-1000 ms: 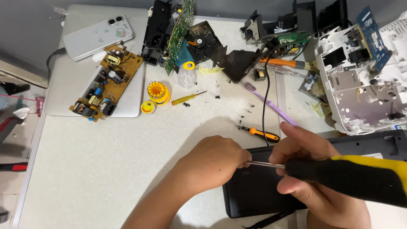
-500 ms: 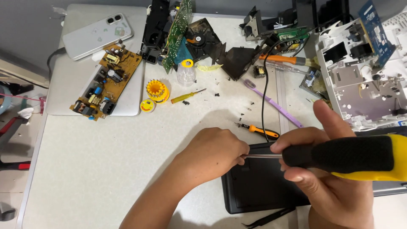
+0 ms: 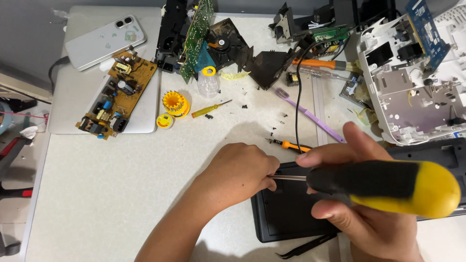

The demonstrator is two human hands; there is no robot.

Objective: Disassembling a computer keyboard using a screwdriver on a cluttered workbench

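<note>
A: Screwdriver first — where did it lie when you looked?

B: Big one, black and yellow handle, across the lower right of my view. Its long axis ran from three o'clock toward nine o'clock, the thin metal shaft pointing at my left hand. My right hand was wrapped tight round the black part of the handle, fingers curled under, thumb up on top.

A: And the left?

B: Closed in a loose fist at the shaft's tip, just at nine o'clock from the handle. The tip vanished under my fingers, so I couldn't tell what it was seated in, nor whether the left hand pinched anything small.

A: What sat beneath?

B: A flat black panel on the bench, its left edge under the left hand, so the left hand was the nearer one to the working point. At twelve o'clock from the shaft lay a small orange-handled driver, close by but apart. Black tweezers lay at six o'clock, touching the panel's lower edge as far as I could see.
</note>
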